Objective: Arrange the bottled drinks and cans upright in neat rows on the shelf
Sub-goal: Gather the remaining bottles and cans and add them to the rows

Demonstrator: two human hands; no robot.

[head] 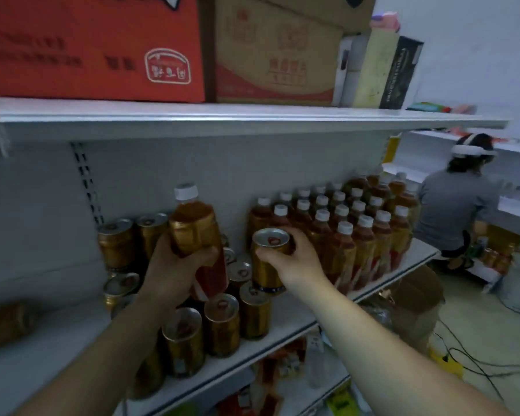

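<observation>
My left hand (171,265) grips a white-capped tea bottle (195,232) with a gold and red label, holding it upright above the gold cans (222,322) on the white shelf (373,291). My right hand (294,259) holds one gold can (269,259) near its top, lifted just above the can group. To the right, several rows of matching bottles (357,232) stand upright. More gold cans (117,241) stand at the back left. A bottle (6,322) lies on its side at the far left.
The upper shelf (222,121) carries a red carton (90,46) and brown cartons (276,55). A person (457,211) in a grey shirt crouches at the far right. A cardboard box (418,298) and cables lie on the floor below.
</observation>
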